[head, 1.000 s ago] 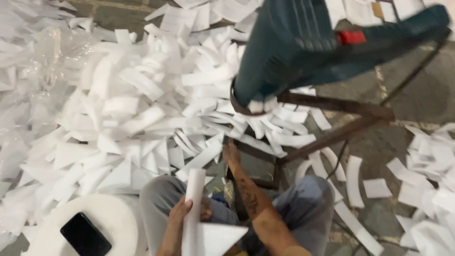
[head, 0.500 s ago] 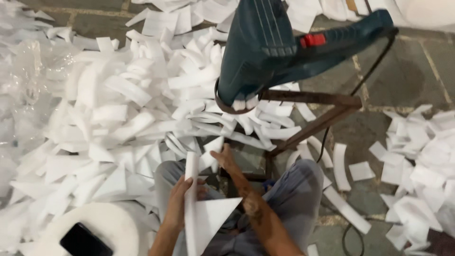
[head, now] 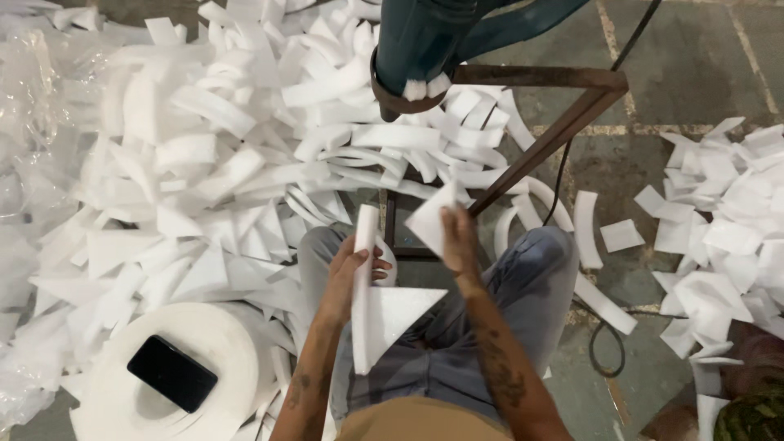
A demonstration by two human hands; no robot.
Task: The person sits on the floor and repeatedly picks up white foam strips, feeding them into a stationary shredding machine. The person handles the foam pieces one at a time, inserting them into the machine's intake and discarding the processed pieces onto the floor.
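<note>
Down at the far left, crumpled clear plastic sheeting (head: 33, 98) lies on the floor beside a big heap of white foam offcuts (head: 204, 155) that spreads across to the middle. Near me on the left sits a round white foam roll (head: 229, 343), and a black phone (head: 171, 373) lies flat on top of it.

My left hand (head: 353, 269) is clenched around the upright edge of a triangular white foam piece (head: 384, 314), fingers wrapped over the tall side; the piece stands on edge over my lap, its point aimed to the right, above my grey trousers (head: 523, 286).

My right hand (head: 457, 241) is just to the right and a little farther out, grasping a smaller white foam scrap (head: 429, 220) between thumb and fingers. The two hands are near each other but the two pieces do not touch.

Farther out, above both hands, a teal power tool (head: 425, 37) is mounted on a rusty brown metal frame (head: 555, 122), with bits of white foam showing at its round mouth. A black cable (head: 608, 351) loops on the tiled floor (head: 686, 73) at the right of my leg. More white offcuts (head: 727, 220) are scattered at the far right.
</note>
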